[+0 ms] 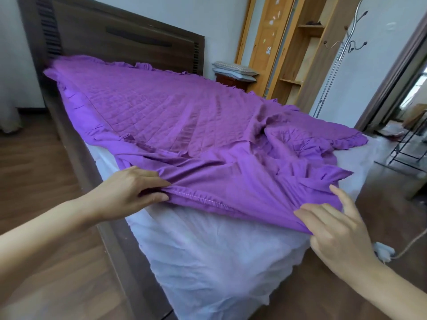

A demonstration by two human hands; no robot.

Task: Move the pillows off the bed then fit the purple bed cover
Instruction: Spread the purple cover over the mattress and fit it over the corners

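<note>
The purple bed cover [161,112], quilted with a frilled border, lies spread over the bed up to the dark wooden headboard [120,35]. Its near end is bunched and wrinkled, and the white mattress [219,262] shows bare below it at the foot corner. My left hand [129,192] pinches the stitched elastic hem of the cover at the near left. My right hand [335,229] grips the same hem further right, index finger raised. Two pillows [234,70] are stacked on a small stand beside the bed's far right.
A wooden shelf unit [291,49] and a metal coat stand [335,56] are against the right wall. A doorway [406,88] opens at far right with a black wire rack [409,146] near it. Brown wood floor [34,169] runs along both sides of the bed. A cord [411,245] lies on the floor at right.
</note>
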